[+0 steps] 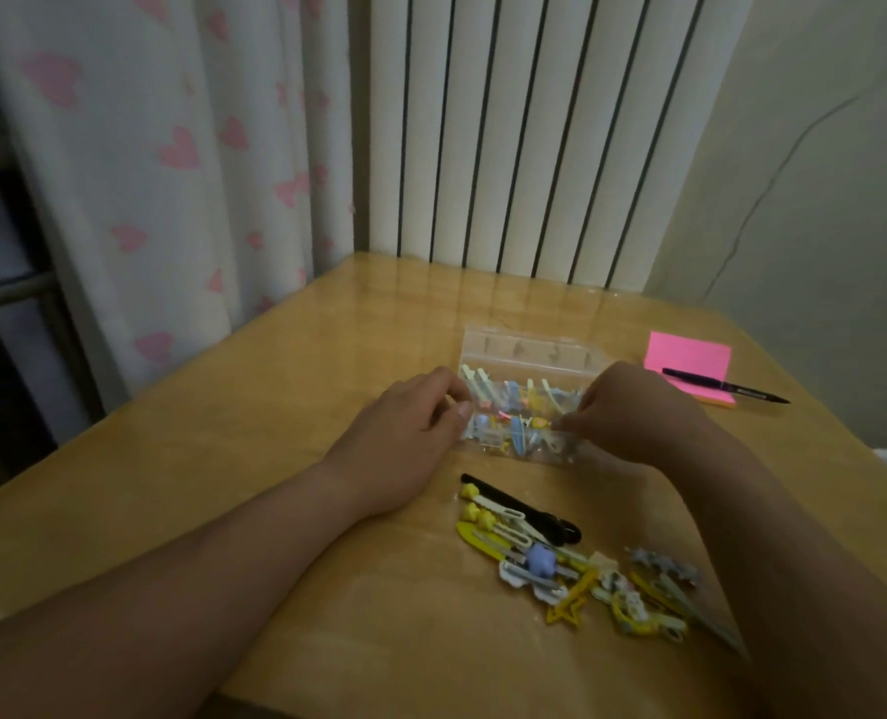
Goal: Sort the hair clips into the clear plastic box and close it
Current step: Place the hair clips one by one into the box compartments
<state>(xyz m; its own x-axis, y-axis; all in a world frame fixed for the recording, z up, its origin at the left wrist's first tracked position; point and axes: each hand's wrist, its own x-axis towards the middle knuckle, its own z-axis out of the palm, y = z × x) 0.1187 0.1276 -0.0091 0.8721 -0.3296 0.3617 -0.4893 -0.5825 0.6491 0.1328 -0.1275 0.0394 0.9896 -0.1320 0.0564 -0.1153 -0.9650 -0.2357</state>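
I am watching the left hand holding the left end of the clear plastic box, fingers curled round it. The box is sitting open on the table with hair clips inside. Loose clips are lying nearer me. The right hand is curling at the right end; I cannot tell what it is pinching. A pink pad is lying further right.

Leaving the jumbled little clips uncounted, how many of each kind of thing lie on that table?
clear plastic box: 1
pink sticky-note pad: 1
black pen: 1
Total: 3
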